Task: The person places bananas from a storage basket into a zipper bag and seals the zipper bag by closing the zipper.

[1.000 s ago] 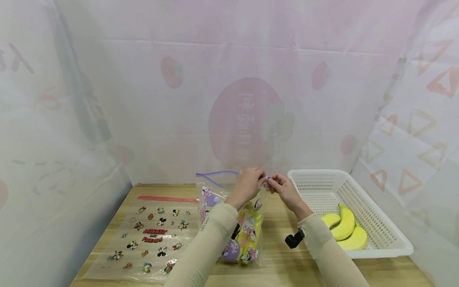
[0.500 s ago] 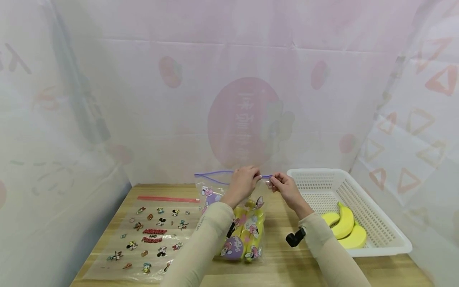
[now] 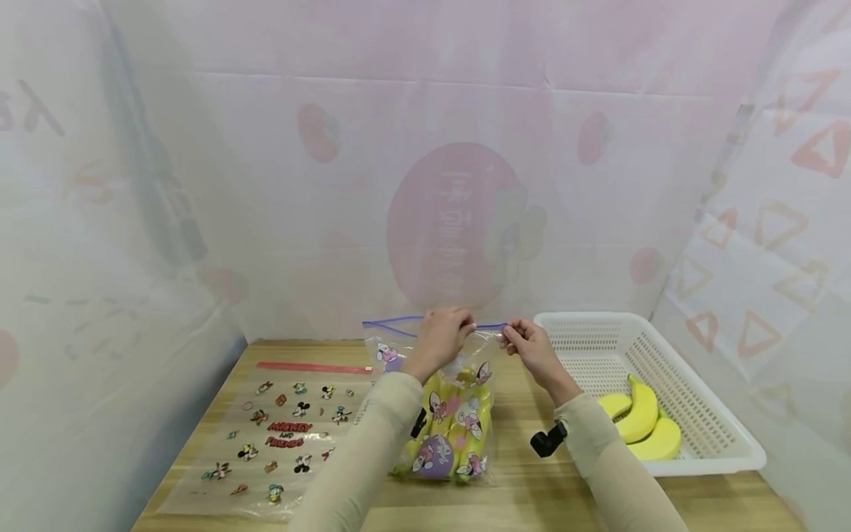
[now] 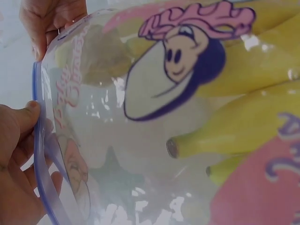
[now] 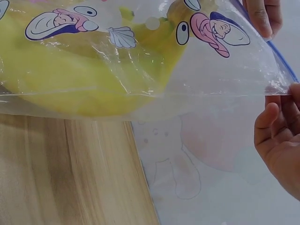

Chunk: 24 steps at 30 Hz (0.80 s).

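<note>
A clear zip bag [image 3: 435, 456] with cartoon prints and a purple-blue zip strip [image 3: 392, 321] stands at mid-table. Yellow bananas [image 4: 234, 126] show through its film. With thumb and fingers, my left hand [image 3: 442, 338] pinches the strip part way along the bag's mouth. My right hand [image 3: 533, 353] grips the mouth's right corner. Between the two hands the strip runs straight and together. Left of my left hand its two edges spread apart in a loop, which the left wrist view also shows beside the left fingers [image 4: 18, 122].
A second clear bag [image 3: 286, 436] with a red strip lies flat on the wooden table [image 3: 532, 502] at left. At right stands a white perforated basket [image 3: 714, 414] holding bananas [image 3: 641, 414]. Printed cloth walls [image 3: 332, 222] close off the back and sides.
My left hand has slid leftward along the strip, away from the right hand, and the straight stretch between them has grown. The right hand keeps its hold, having shifted slightly right.
</note>
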Each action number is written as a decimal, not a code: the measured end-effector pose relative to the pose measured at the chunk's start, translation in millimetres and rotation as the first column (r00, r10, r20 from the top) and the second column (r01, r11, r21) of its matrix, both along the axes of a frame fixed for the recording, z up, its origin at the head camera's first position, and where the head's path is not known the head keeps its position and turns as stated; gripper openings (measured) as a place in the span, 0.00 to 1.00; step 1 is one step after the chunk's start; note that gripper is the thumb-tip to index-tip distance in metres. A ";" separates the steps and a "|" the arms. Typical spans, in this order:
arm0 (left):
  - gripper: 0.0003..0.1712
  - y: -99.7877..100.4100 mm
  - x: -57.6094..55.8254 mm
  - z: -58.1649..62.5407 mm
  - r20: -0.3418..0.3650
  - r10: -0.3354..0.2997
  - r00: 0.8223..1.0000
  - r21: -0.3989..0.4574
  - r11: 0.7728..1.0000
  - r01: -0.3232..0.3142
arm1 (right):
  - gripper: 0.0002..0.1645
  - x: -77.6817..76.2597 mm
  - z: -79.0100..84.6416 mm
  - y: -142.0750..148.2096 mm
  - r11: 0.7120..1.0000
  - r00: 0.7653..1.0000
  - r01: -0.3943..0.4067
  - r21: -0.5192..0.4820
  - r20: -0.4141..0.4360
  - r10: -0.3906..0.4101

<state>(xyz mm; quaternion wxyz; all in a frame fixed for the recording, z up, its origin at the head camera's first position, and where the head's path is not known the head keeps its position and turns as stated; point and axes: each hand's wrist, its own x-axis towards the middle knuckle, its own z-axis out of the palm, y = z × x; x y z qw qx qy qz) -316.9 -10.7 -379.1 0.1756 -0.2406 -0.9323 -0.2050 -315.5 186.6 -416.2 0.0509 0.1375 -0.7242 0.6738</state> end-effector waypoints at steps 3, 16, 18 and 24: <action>0.04 -3.4 -0.8 -0.2 0.008 0.007 1.000 0.005 1.000 -0.007 | 0.08 0.3 0.8 -1.7 1.000 1.000 0.022 0.003 0.007 -0.022; 0.05 -18.9 -2.5 -4.1 0.017 0.010 1.000 0.032 0.999 -0.010 | 0.07 -0.6 -2.2 -5.6 0.997 0.997 0.075 0.011 -0.001 -0.075; 0.05 -21.4 -3.4 -4.4 0.008 0.010 1.000 0.032 0.999 -0.010 | 0.07 -0.8 -2.1 -5.6 0.997 0.997 0.076 0.005 -0.005 -0.076; 0.04 -28.3 -5.5 -3.9 0.007 -0.008 1.000 0.055 0.998 0.008 | 0.06 -1.5 -1.1 -5.7 0.996 0.996 0.091 0.005 0.000 -0.091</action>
